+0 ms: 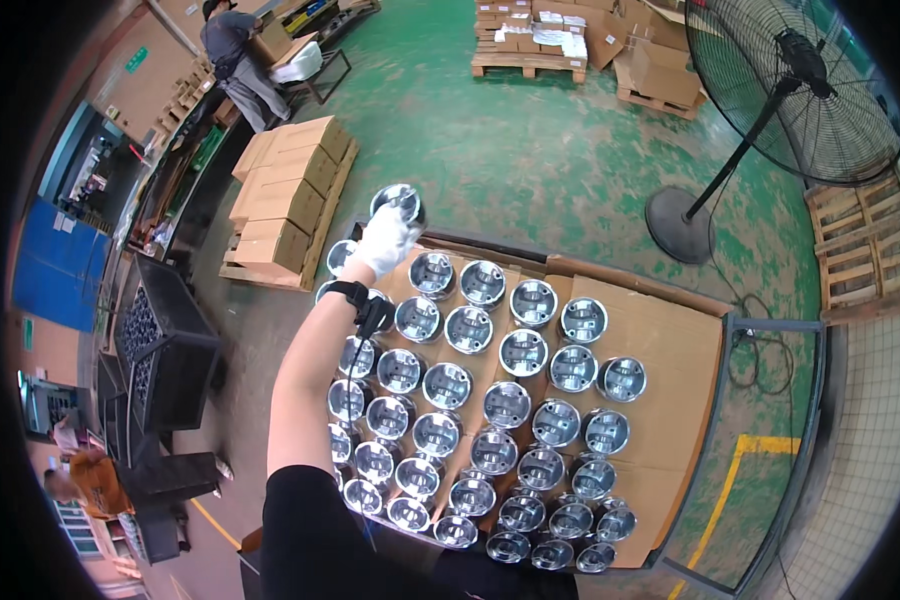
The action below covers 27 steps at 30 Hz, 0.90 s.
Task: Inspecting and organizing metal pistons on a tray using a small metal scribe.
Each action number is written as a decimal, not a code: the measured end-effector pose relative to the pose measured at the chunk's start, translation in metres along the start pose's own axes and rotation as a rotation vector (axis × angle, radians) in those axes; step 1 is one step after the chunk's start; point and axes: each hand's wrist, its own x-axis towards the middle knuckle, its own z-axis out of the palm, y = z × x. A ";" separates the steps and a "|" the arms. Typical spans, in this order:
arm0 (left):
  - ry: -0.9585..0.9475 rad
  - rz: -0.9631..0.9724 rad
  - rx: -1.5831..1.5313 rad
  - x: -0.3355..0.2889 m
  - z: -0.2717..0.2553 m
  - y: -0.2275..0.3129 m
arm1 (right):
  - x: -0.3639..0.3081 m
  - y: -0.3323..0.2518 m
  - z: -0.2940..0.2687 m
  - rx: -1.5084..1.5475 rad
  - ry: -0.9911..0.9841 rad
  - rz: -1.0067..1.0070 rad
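Up at 11 o'clock, the left hand [388, 246], in a white glove, has its grip closed around a silver metal piston [397, 203]; in this view the piston appears at the far left corner of the cardboard-lined worktop [660, 325]. How the right hand's grip stands cannot be told. A black strap [349, 292] circles the left wrist, with a dark cord running down beside the forearm. More pistons [482, 284] stand in close rows on the brown cardboard, round faces up, from the centre down to 6 o'clock; one is just beside the glove at its 8 o'clock. Any marks on those shiny faces are too small to read.

Writing shows mostly around the rim. A green sign [136, 60] with pale lettering is on the wall at 10 o'clock, and a smaller green sign [27, 333] sits just below 9 o'clock. White papers [63, 222] are fixed to a blue panel [55, 275] at 9 o'clock, their text unreadable. Between 12 and 1 o'clock, cartons [515, 25] on a wooden pallet [528, 66] carry small white labels, blurred by distance. Plain brown boxes [295, 195] are stacked at 10 o'clock, near a person in grey [235, 55]. A large black fan [805, 65] stands at 2 o'clock, and yellow floor lines [738, 470] run at 4 o'clock.
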 end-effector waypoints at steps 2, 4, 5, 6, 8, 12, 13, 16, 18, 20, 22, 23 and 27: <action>-0.160 -0.196 0.012 -0.011 0.014 -0.029 | 0.001 0.000 0.000 -0.010 -0.002 -0.001; -0.191 -0.222 0.088 -0.025 0.037 -0.037 | -0.002 0.002 -0.003 -0.019 0.007 0.020; -0.215 -0.253 0.173 -0.034 0.047 -0.040 | -0.002 0.003 -0.003 -0.023 0.012 0.024; -0.235 -0.246 0.192 -0.047 0.049 -0.054 | 0.000 0.001 -0.002 -0.026 0.003 0.015; -0.269 -0.186 0.211 -0.063 0.058 -0.059 | -0.005 0.007 -0.004 -0.041 0.008 0.024; -0.382 -0.209 0.134 -0.085 0.062 -0.058 | -0.010 0.017 -0.005 -0.057 0.038 0.012; -0.385 -0.202 0.135 -0.083 0.062 -0.055 | -0.010 0.021 -0.009 -0.065 0.060 -0.004; -0.388 -0.130 0.253 -0.067 0.070 -0.037 | 0.022 0.060 -0.025 -0.301 0.207 -0.267; -0.464 -0.465 0.068 -0.074 0.038 -0.012 | 0.043 0.028 -0.046 -0.333 0.382 -0.477; -0.229 -0.267 0.147 -0.107 0.036 -0.048 | 0.014 -0.116 -0.075 -0.026 0.360 -0.421; -0.153 -0.089 0.134 -0.114 0.039 -0.002 | 0.031 -0.174 -0.106 0.056 0.368 -0.629; -0.014 -0.011 0.153 -0.133 0.032 0.010 | 0.035 -0.230 -0.117 0.131 0.296 -0.601; -0.025 0.021 -0.123 -0.174 0.010 0.147 | 0.111 -0.343 -0.129 0.140 0.302 -0.710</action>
